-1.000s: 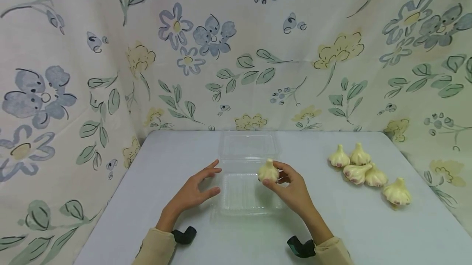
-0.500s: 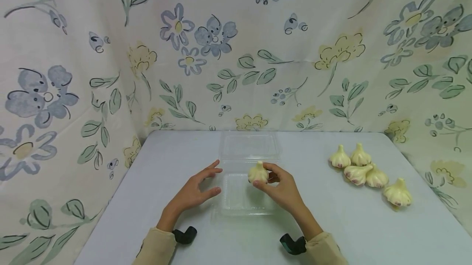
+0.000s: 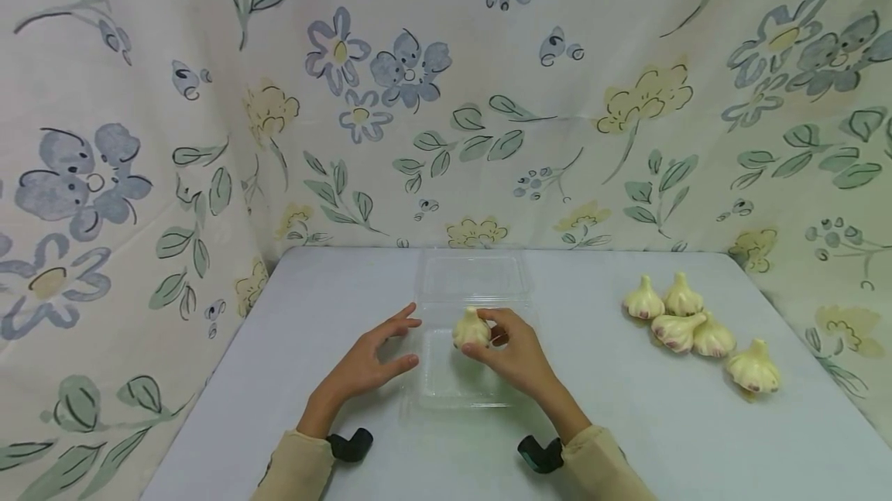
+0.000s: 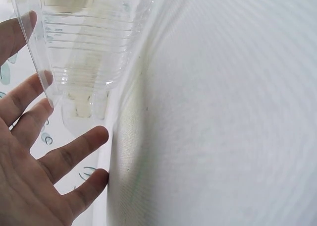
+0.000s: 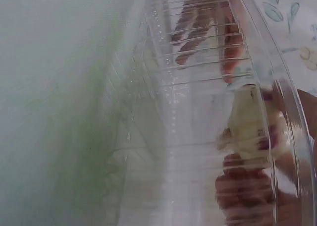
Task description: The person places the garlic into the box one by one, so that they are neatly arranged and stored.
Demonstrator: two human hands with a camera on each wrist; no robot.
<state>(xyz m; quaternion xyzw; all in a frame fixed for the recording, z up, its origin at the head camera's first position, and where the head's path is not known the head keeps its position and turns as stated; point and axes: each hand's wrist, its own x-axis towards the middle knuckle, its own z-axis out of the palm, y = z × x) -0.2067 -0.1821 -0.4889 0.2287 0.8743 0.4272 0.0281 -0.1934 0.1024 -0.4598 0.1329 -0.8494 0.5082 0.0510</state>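
A garlic bulb [image 3: 471, 327] is pinched upright between the thumb and fingers of my right hand [image 3: 521, 358]. It is at the base of a clear plastic clamshell container [image 3: 446, 386], whose lid [image 3: 474, 278] lies folded back behind. Through the container's clear wall [image 5: 173, 141], the right wrist view shows the bulb blurred; how high it sits above the floor I cannot tell. My left hand [image 3: 365, 358] is at the container's left side with fingers spread. In the left wrist view its fingertips [image 4: 44, 77] meet or nearly meet the plastic rim.
Several garlic bulbs [image 3: 686, 323] lie grouped at the right of the white table [image 3: 627, 439], one [image 3: 754, 366] slightly apart from the others. A floral curtain [image 3: 474, 137] hangs behind and along the sides. Dark camera mounts [image 3: 351, 445] project from both wrists.
The right hand has carried the garlic bulb leftward and slightly down over the container base. My left hand keeps its place, and the other bulbs stay put.
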